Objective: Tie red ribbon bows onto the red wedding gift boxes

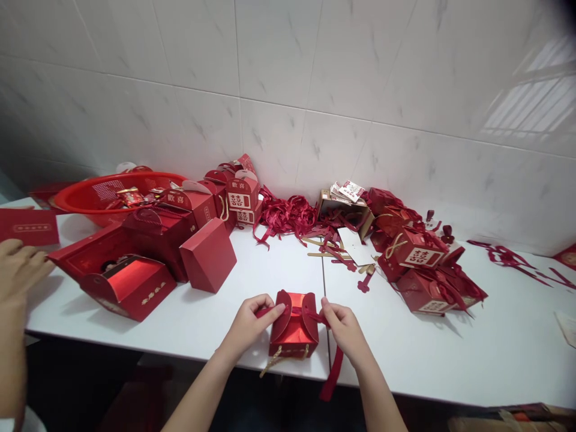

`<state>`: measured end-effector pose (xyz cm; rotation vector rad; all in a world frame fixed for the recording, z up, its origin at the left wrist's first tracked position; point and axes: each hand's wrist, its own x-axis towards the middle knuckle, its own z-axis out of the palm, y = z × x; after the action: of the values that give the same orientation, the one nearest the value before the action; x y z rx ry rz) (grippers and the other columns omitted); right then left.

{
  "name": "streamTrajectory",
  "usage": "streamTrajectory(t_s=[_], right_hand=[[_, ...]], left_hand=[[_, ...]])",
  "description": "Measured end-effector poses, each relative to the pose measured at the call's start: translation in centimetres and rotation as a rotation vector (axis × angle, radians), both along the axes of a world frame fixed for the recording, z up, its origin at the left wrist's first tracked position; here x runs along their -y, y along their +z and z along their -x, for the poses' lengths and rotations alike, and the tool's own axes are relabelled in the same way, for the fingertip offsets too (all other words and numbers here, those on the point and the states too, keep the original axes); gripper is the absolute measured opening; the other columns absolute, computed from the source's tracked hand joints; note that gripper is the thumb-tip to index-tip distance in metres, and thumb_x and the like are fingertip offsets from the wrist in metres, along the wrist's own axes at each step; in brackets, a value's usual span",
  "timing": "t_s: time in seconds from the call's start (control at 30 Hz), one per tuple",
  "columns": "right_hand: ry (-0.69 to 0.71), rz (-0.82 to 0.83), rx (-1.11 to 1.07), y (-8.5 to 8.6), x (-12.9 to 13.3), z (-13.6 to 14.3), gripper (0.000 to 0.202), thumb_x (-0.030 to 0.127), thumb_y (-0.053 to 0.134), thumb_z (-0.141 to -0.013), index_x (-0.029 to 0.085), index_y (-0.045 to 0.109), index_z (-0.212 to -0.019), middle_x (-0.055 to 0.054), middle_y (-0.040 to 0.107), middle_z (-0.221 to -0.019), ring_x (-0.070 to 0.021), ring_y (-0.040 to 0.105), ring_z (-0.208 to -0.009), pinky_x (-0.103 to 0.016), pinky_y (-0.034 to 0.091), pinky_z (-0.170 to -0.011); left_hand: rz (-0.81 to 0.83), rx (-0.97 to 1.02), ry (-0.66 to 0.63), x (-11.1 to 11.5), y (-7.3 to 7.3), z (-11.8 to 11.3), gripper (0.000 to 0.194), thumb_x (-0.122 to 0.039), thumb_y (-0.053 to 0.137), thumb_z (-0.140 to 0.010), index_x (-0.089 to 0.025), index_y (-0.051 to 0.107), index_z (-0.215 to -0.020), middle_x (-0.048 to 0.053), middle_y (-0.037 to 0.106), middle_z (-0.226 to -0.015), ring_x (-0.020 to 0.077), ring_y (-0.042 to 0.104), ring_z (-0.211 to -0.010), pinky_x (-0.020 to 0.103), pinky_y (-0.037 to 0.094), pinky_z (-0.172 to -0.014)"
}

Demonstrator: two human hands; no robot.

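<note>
A small red gift box [293, 349] stands near the table's front edge, its two rounded flaps folded toward each other. A dark red ribbon [333, 375] runs across its top through the flaps, one end hanging past the table edge. My left hand [254, 321] is at the box's left side, thumb on the flap, fingers closed on the ribbon. On the right, my right hand [344, 327] pinches the ribbon between thumb and fingers. A gold cord handle [276, 360] hangs at the box's front.
A red basket [72, 195] of wrapped sweets stands back left among several red boxes [209, 255]. Ribbons [290, 213] lie piled by the wall. Finished-looking boxes [418, 255] sit right. A co-worker's hand [20, 270] touches a red box at far left.
</note>
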<state>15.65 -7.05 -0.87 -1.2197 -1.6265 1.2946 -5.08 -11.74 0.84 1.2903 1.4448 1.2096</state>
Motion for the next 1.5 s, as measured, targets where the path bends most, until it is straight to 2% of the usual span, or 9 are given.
streamTrajectory(t_s=[0.37, 0.6, 0.8, 0.9, 1.0, 1.17, 1.23, 1.4, 1.5], right_hand=[[-0.152, -0.258, 0.173, 1.3, -0.3, 0.4, 0.047, 0.052, 0.056, -0.079, 0.021, 0.032, -0.054, 0.006, 0.028, -0.053, -0.0109, 0.029, -0.053, -0.024, 0.027, -0.052], [-0.124, -0.232, 0.184, -0.1, -0.7, 0.4, 0.048, 0.05, 0.06, -0.077, 0.021, 0.031, -0.054, 0.007, 0.028, -0.053, -0.0098, 0.028, -0.053, -0.023, 0.026, -0.051], [-0.094, -0.168, 0.121, -1.7, -0.9, 0.1, 0.046, 0.05, 0.06, -0.076, 0.02, 0.034, -0.054, 0.007, 0.028, -0.053, -0.0096, 0.028, -0.053, -0.023, 0.025, -0.051], [-0.072, -0.162, 0.097, -2.1, -1.0, -0.2, 0.043, 0.049, 0.059, -0.077, 0.02, 0.036, -0.055, 0.007, 0.028, -0.053, -0.0098, 0.029, -0.053, -0.023, 0.027, -0.051], [-0.113, -0.216, 0.096, -2.1, -1.1, -0.8, 0.035, 0.047, 0.06, -0.078, 0.02, 0.043, -0.062, 0.006, 0.036, -0.057, -0.0112, 0.035, -0.055, -0.024, 0.032, -0.053], [-0.336, -0.419, 0.098, -1.1, -0.2, -2.8, 0.03, 0.046, 0.053, -0.083, 0.02, 0.051, -0.07, -0.002, 0.051, -0.076, -0.0176, 0.05, -0.074, -0.029, 0.041, -0.069], [-0.297, -0.358, 0.097, -0.6, 0.8, -3.4, 0.037, 0.048, 0.048, -0.087, 0.02, 0.05, -0.063, -0.001, 0.049, -0.068, -0.0161, 0.048, -0.066, -0.028, 0.039, -0.064], [-0.015, -0.002, 0.095, -0.9, 2.7, -3.0, 0.049, 0.055, 0.044, -0.087, 0.018, 0.061, -0.059, 0.002, 0.044, -0.051, -0.0146, 0.047, -0.054, -0.026, 0.037, -0.056], [-0.072, 0.119, -0.042, -2.0, 2.9, -1.9, 0.046, 0.059, 0.052, -0.081, 0.018, 0.062, -0.062, 0.002, 0.048, -0.052, -0.0149, 0.05, -0.056, -0.025, 0.039, -0.054]], left_hand=[[0.028, 0.08, -0.051, -0.4, 0.3, 0.2, 0.034, -0.04, 0.065, -0.073, -0.018, 0.043, -0.059, -0.006, 0.042, -0.056, 0.0097, 0.039, -0.055, 0.021, 0.033, -0.054], [0.092, 0.108, -0.049, -0.6, -0.8, 0.5, 0.039, -0.044, 0.068, -0.07, -0.017, 0.043, -0.056, -0.007, 0.039, -0.054, 0.0089, 0.035, -0.053, 0.021, 0.029, -0.053], [0.172, 0.235, -0.135, -0.4, -1.5, 0.7, 0.043, -0.05, 0.065, -0.072, -0.018, 0.04, -0.056, -0.008, 0.033, -0.05, 0.0066, 0.022, -0.047, 0.021, 0.018, -0.046], [0.177, 0.24, -0.16, -0.4, -1.6, 0.5, 0.046, -0.054, 0.06, -0.074, -0.019, 0.036, -0.056, -0.008, 0.029, -0.05, 0.0072, 0.021, -0.047, 0.021, 0.018, -0.046], [0.095, 0.129, -0.063, -0.4, -1.7, 0.8, 0.043, -0.054, 0.057, -0.076, -0.019, 0.039, -0.058, -0.007, 0.034, -0.055, 0.0092, 0.031, -0.05, 0.021, 0.028, -0.05], [-0.166, -0.287, 0.371, 1.0, -1.8, 2.2, 0.027, -0.045, 0.056, -0.078, -0.02, 0.052, -0.07, -0.001, 0.053, -0.072, 0.0174, 0.052, -0.073, 0.026, 0.04, -0.07], [-0.145, -0.386, 0.346, 2.5, -1.3, 2.4, 0.028, -0.043, 0.052, -0.082, -0.02, 0.055, -0.066, 0.0, 0.057, -0.07, 0.0183, 0.054, -0.073, 0.026, 0.04, -0.071], [0.118, -0.31, -0.009, 5.4, -0.3, 1.7, 0.036, -0.043, 0.045, -0.087, -0.023, 0.07, -0.07, 0.002, 0.066, -0.066, 0.0218, 0.06, -0.07, 0.026, 0.041, -0.066], [0.149, -0.222, 0.006, 5.3, -1.0, 1.3, 0.031, -0.046, 0.05, -0.084, -0.025, 0.074, -0.085, 0.002, 0.066, -0.066, 0.0232, 0.06, -0.071, 0.028, 0.042, -0.066]])
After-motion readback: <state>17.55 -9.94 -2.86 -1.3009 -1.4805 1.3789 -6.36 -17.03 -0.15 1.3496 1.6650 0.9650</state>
